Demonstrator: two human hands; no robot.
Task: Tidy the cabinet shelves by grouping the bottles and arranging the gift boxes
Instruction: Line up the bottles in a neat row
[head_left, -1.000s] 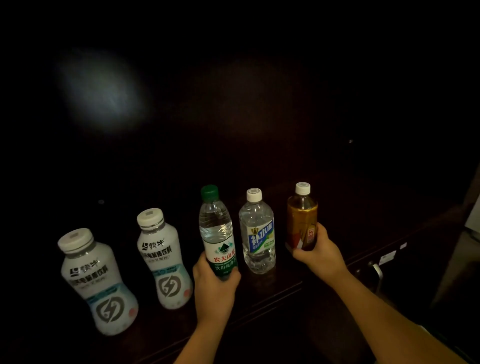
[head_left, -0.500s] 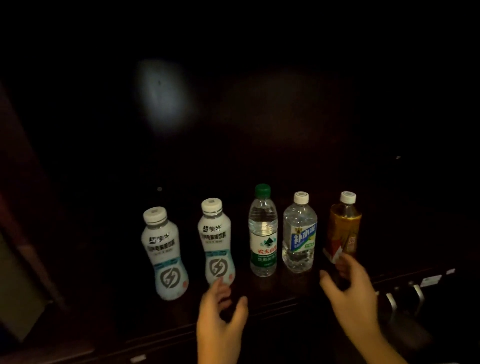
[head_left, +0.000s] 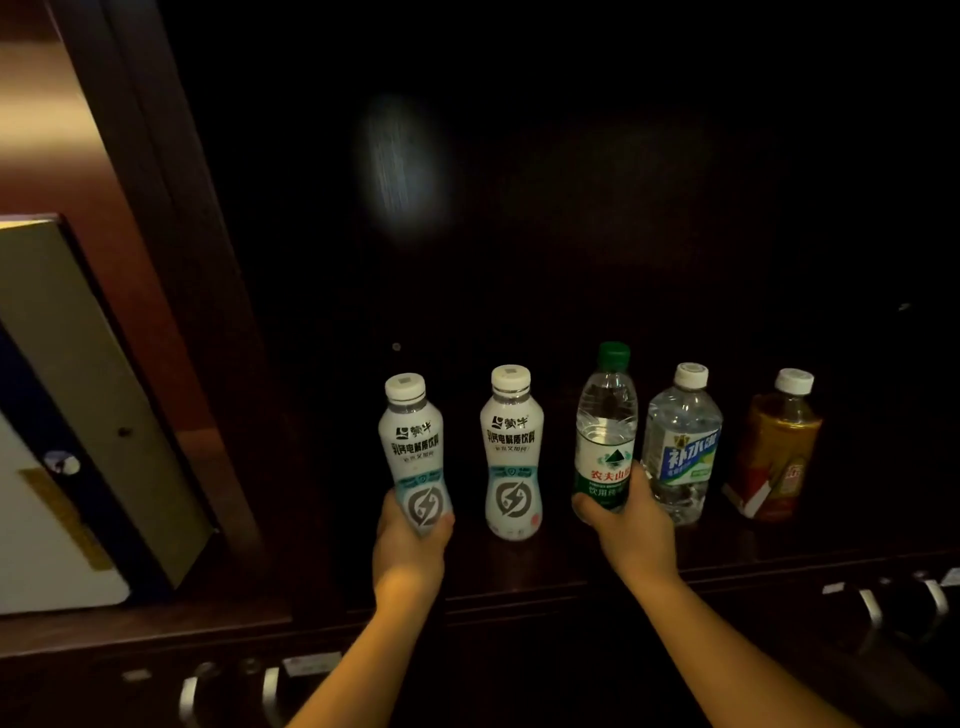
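Note:
Several bottles stand in a row on a dark cabinet shelf (head_left: 779, 545). My left hand (head_left: 410, 545) grips the base of the leftmost white milk-drink bottle (head_left: 413, 447). A second white milk-drink bottle (head_left: 511, 447) stands free just right of it. My right hand (head_left: 631, 525) is wrapped around the lower part of the green-capped water bottle (head_left: 605, 431). Touching it on the right is a clear bottle with a blue label (head_left: 683, 441). A brown tea bottle (head_left: 779, 452) with a white cap ends the row at the right.
A dark wooden upright (head_left: 171, 260) splits the cabinet. In the left compartment a white and blue gift box (head_left: 78, 415) leans. Metal drawer handles (head_left: 270, 691) sit below the shelf edge, with more metal handles (head_left: 904, 603) at the right. The shelf's back is dark.
My hands were off the bottles half a second ago. Now the left one holds the leftmost white bottle and the right one holds the green-capped water bottle. The view has shifted left.

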